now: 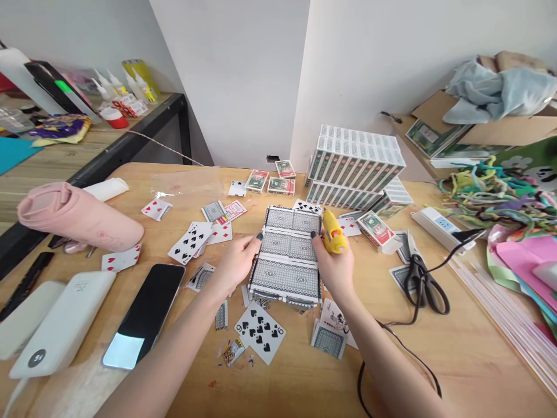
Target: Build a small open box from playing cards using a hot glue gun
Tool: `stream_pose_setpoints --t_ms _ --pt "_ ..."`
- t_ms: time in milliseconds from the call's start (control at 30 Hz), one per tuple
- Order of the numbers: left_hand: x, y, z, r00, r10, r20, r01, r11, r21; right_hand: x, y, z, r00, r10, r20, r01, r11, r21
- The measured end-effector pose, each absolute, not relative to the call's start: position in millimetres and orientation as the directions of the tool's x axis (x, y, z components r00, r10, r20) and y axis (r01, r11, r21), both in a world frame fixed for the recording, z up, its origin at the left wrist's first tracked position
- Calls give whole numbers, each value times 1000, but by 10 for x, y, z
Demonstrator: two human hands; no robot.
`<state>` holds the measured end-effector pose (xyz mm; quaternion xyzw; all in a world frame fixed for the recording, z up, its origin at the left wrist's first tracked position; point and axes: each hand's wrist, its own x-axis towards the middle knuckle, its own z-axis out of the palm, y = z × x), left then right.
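Left hand [235,258], right hand [337,267] grip one grey-white oblong card panel [287,247] at nine, three o'clock; one yellow plastic glue gun [332,226] at two.

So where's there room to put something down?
Bare wood lies at front right, between the black cord and clear sticks, and at the front, below the nearest spades card. It's crowded around the card panel and at left by the phone.

L hand [235,258] & R hand [338,264], both bare, dark-polished thumbnails [260,236], bare forearms [174,342] w/ slim wrists [216,290]
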<state>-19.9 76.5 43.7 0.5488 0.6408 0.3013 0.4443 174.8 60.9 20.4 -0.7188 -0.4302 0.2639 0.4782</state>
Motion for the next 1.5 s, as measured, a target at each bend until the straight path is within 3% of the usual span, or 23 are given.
stream_pose_setpoints --t_ms 100,600,1000,1067,1133,1267,1333,1500 --pt "-186 772 438 41 972 -232 458 188 869 1747 609 198 494 868 43 369 -164 -915" --pt "-112 764 475 -48 982 -181 513 180 840 1742 615 176 494 869 33 332 -153 -931" --pt "-321 1038 524 170 889 -426 194 394 899 1741 617 165 503 864 17 296 -154 -943" --pt "-301 1049 537 142 907 -397 233 360 904 1730 615 171 507 862 20 294 -151 -944" --pt "-271 1036 557 77 942 -327 381 275 883 1721 611 179 508 861 28 298 -145 -943" --pt "-234 1006 643 10 987 -160 675 111 729 1718 603 179 503 864 32 297 -138 -945" --pt "-245 1013 674 52 989 -141 705 63 707 1723 605 170 509 860 28 293 -143 -945" --pt "-276 1057 639 92 980 -176 606 86 791 1726 620 145 524 851 30 274 -135 -952"
